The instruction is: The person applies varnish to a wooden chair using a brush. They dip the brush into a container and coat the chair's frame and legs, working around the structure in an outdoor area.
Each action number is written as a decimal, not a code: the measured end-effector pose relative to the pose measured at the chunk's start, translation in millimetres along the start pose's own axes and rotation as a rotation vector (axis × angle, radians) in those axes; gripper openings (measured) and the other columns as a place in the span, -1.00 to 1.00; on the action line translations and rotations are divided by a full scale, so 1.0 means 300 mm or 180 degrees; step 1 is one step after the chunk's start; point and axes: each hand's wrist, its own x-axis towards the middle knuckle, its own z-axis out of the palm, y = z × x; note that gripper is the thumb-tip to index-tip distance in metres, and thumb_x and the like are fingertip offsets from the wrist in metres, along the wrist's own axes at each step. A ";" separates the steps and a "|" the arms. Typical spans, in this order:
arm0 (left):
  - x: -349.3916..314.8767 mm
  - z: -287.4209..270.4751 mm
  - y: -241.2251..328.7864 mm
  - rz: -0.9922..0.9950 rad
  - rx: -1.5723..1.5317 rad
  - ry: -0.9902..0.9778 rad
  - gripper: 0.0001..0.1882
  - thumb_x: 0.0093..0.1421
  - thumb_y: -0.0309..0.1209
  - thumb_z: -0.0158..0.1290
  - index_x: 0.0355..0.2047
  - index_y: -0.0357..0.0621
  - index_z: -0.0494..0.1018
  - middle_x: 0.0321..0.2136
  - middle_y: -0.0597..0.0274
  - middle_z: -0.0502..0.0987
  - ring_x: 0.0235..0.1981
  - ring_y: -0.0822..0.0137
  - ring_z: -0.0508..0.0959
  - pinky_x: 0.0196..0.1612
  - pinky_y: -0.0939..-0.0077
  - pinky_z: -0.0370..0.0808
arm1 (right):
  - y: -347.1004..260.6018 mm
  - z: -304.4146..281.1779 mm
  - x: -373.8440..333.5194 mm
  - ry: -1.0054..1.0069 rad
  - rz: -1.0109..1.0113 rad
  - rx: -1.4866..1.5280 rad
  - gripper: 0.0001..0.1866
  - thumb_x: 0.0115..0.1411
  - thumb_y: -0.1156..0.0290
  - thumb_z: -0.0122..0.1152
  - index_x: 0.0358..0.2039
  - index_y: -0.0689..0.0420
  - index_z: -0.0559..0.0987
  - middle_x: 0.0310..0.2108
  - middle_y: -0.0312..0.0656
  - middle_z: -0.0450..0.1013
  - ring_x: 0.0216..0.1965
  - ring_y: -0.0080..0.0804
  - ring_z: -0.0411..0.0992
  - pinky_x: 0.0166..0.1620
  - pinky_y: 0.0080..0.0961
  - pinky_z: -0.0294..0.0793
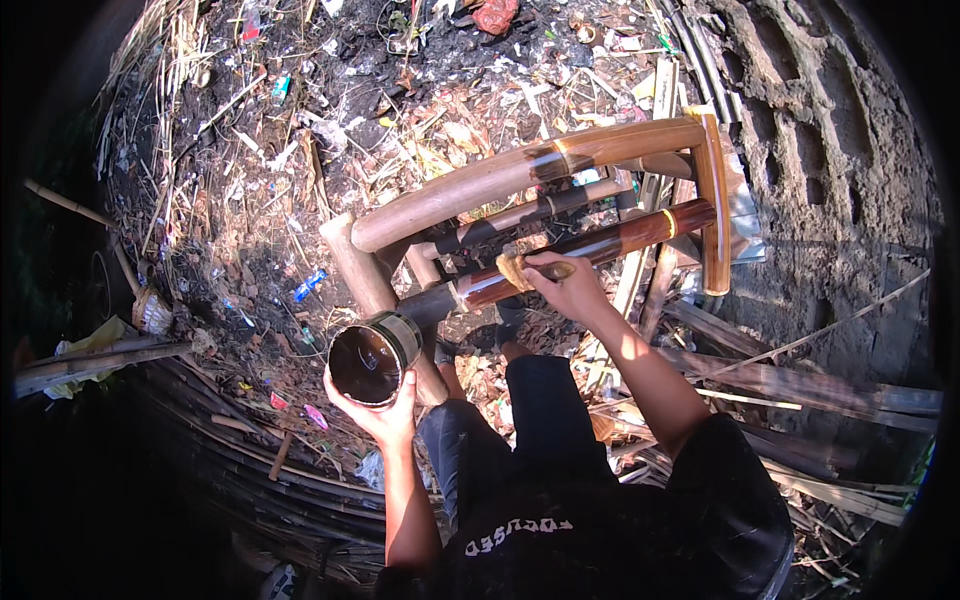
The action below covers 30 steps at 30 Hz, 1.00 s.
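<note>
My left hand is closed around a round open can, tilted so that a dark glossy liquid shows inside. In my right hand is a paintbrush, its pale bristles against the lower bamboo rail of a bamboo frame. To the right of the bristles that rail is dark, brown and shiny; its left end looks duller. The curved top rail is glossy brown toward the right and pale and matt toward the left. The can stands close in front of the frame's left post.
Dry leaves, ash and litter cover the ground. A rough pitted wall rises on the right. Split bamboo lies at the lower right, and long poles lie stacked at the lower left. My legs are close to the frame.
</note>
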 end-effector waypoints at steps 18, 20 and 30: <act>0.095 -0.294 -0.072 -0.0024 0.0024 -0.0008 0.24 -0.15 -0.39 0.56 0.41 -0.20 -0.03 0.23 -0.06 0.27 0.26 0.07 0.38 0.33 0.12 0.38 | -0.258 0.451 0.201 -0.0374 0.0420 -0.0762 -0.68 0.23 0.20 0.35 -0.38 0.25 0.68 -0.46 0.05 0.64 -0.31 -0.10 0.66 -0.19 -0.19 0.61; 0.096 -0.333 -0.105 0.0065 0.0018 -0.0086 0.23 -0.15 -0.38 0.56 0.41 -0.22 -0.03 0.23 -0.08 0.28 0.25 0.07 0.39 0.34 0.11 0.36 | -0.249 0.518 0.172 -0.0568 0.0111 -0.0542 -0.66 0.17 0.14 0.38 -0.39 0.22 0.68 -0.41 0.13 0.62 -0.25 0.12 0.62 -0.14 -0.14 0.59; 0.121 -0.440 -0.187 -0.0127 -0.0301 -0.0307 0.24 -0.13 -0.39 0.56 0.42 -0.24 -0.06 0.25 -0.11 0.29 0.26 0.04 0.41 0.33 0.14 0.39 | -0.157 0.552 -0.247 0.0363 -0.0784 -0.0183 -0.73 0.25 0.42 0.36 -0.06 0.22 0.68 -0.15 0.07 0.62 -0.16 0.09 0.62 -0.11 -0.23 0.62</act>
